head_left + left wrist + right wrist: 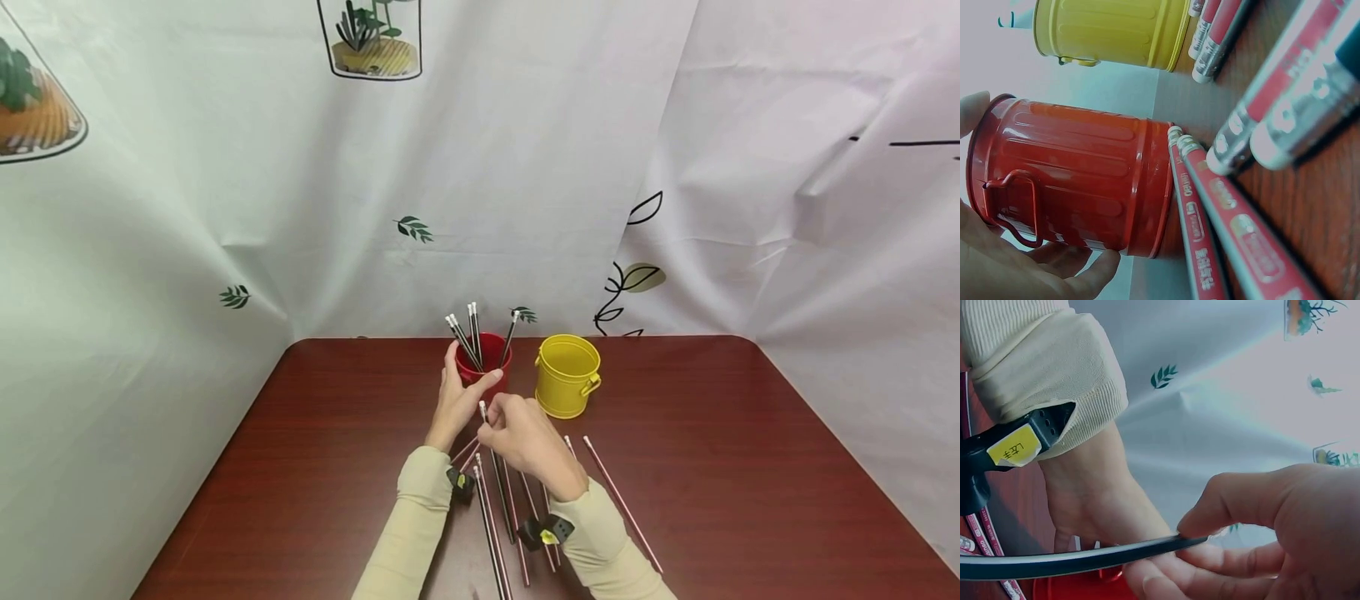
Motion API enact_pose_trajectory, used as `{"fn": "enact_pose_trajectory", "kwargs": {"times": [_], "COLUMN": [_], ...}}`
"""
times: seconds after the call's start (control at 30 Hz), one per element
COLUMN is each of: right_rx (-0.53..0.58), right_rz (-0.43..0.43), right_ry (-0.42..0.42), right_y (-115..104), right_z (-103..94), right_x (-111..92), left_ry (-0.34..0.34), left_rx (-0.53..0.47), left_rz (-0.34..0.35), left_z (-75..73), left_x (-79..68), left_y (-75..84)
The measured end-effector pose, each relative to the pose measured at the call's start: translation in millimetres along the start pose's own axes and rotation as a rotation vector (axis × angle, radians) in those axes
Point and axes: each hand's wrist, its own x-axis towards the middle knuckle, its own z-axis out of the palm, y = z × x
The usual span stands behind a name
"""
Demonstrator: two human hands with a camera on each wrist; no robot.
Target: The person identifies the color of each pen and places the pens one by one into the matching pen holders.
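My left hand (452, 407) grips a small red bucket (1079, 175) by its side, the fingers wrapped round it below the wire handle and the thumb at the rim. Several black pencils (476, 335) stand in that bucket with their white eraser ends up. Just in front of it, my right hand (531, 443) pinches another black pencil (1085, 559) between thumb and fingertips. Its white eraser end shows above the fingers in the head view. Red-pink pencils (1235, 231) lie on the table close to the bucket's base.
A yellow bucket (564, 390) stands right of the red one. More pink pencils (622, 503) and a black pencil (487, 529) lie spread on the brown table (300, 483) around and under my forearms. A white printed cloth (510, 167) hangs behind the table.
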Motion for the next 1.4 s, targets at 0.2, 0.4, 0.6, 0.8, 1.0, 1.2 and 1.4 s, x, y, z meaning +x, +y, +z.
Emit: {"fn": "enact_pose_trajectory", "kwargs": {"times": [0.2,0.4,0.6,0.8,1.0,1.2,1.4], "right_rx": [0.046,0.127,0.164,0.166,0.173,0.190,0.211], "right_rz": [-0.068,-0.151,-0.231,-0.265,-0.274,-0.276,-0.275], "right_ry": [0.073,0.160,0.245,0.272,0.279,0.303,0.319], "right_y": [-2.7,-3.1,0.0,1.8,2.2,0.7,2.7], "right_z": [-1.6,-1.9,0.0,0.0,1.8,2.5,-3.2], "right_x": [1.5,2.5,4.5,5.4,5.6,6.2,8.2], "left_ry": [-0.010,-0.015,0.006,0.005,0.002,-0.008,-0.016], "left_rx": [-0.005,-0.007,0.009,0.024,0.024,0.024,0.012], "left_rz": [0.015,0.019,-0.001,-0.009,-0.011,0.001,-0.011], "left_z": [-0.9,-1.8,-1.3,-0.7,-1.8,-3.2,-1.8], "left_x": [0.3,-0.9,-0.2,0.0,0.0,0.6,0.7], "left_y": [-1.9,-1.5,-0.5,-0.9,-0.3,-1.1,-0.2]}}
